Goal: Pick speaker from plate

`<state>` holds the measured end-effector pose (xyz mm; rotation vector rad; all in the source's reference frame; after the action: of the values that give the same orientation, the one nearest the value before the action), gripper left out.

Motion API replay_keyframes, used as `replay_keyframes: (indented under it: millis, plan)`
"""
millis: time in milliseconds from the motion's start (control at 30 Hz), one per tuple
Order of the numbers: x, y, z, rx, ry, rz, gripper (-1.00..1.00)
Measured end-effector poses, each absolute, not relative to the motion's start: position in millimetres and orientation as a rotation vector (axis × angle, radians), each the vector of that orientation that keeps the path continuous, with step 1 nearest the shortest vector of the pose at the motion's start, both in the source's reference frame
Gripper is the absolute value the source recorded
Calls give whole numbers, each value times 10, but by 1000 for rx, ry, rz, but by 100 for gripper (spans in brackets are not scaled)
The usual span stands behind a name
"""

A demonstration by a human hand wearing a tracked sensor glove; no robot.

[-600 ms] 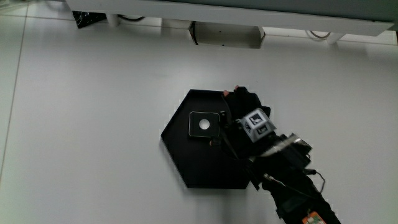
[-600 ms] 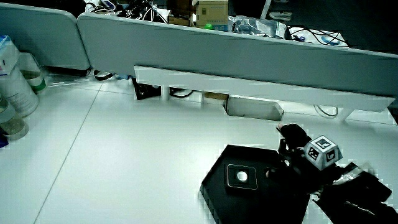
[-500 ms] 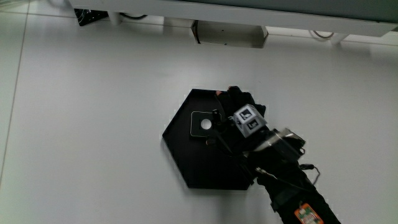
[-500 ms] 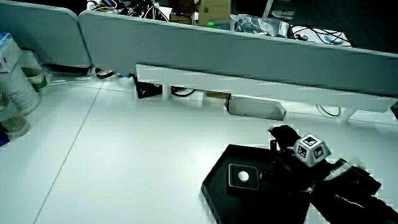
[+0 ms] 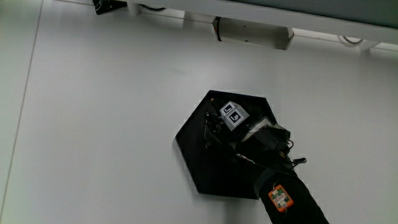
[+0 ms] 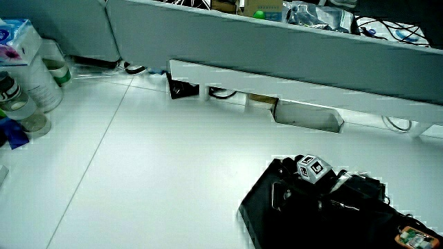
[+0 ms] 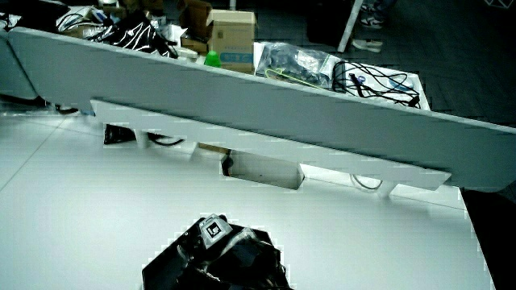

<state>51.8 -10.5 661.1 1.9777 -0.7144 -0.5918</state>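
Hand: the gloved hand [image 5: 225, 124] sits low over the middle of the black hexagonal plate [image 5: 193, 158], with the forearm [image 5: 292, 199] running back toward the person.
Cube: one small patterned cube [image 5: 232, 116] rides on the back of the hand; it also shows in both side views [image 6: 311, 168] [image 7: 213, 229].
Fingers: curled downward over the plate's middle. I cannot tell whether they are clamped on anything, since black glove and black plate run together.
Speaker: the hand covers the spot on the plate under it, so the speaker itself cannot be made out in the main view. In a side view a small pale-edged shape [image 6: 278, 196] shows on the plate just beside the fingers, too unclear to name with certainty.
Plate: one, lying flat on the white surface [image 5: 93, 124], well apart from the low partition [image 6: 291, 48].
Bracket: one pale box-like fitting [image 5: 252, 32] sits under the partition's white rail, farther from the person than the plate.
Containers: at the edge of the surface in a side view stands a small cluster of bottles or jars [image 6: 28, 90]; I count about three, though they overlap.
Clutter past the partition: one cardboard box [image 7: 232, 28] and a tangle of cables [image 7: 363, 76] show in a side view.
Tag: one small orange tag [image 5: 280, 196] is fixed on the forearm.
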Motion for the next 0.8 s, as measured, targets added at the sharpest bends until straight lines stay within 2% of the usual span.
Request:
replay_keyframes:
  millis: [200, 267, 567, 800]
  plan:
    - [473, -26, 6715, 1967, -709, -688, 35]
    - [452, 7, 6677, 2032, -730, -714, 47]
    - [459, 46, 6624, 2171, -733, -787, 100]
    - [517, 24, 6479, 2236, -754, -732, 100]
